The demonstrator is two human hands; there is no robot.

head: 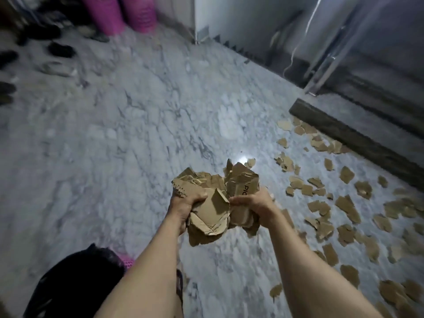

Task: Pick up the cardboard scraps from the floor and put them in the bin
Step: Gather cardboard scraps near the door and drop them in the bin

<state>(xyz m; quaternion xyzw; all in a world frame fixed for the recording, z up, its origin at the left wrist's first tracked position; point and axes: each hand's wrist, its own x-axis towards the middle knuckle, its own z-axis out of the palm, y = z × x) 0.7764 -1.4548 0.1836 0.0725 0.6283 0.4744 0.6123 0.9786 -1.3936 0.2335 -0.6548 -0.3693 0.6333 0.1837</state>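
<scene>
At the floor's near left edge stands a black-lined bin (75, 281). Just beyond, left hand (183, 208) and right hand (253, 201) each clutch 1 shared bundle of cardboard scraps (213, 200). More loose scraps (344, 203) litter the marble floor (114, 134) toward its right edge.

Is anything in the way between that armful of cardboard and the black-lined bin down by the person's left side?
Nothing visible. Both hands, left hand and right hand, hold the cardboard bundle above bare marble floor. The bin sits at lower left, partly behind the left forearm, its opening dark and hard to read.
</scene>
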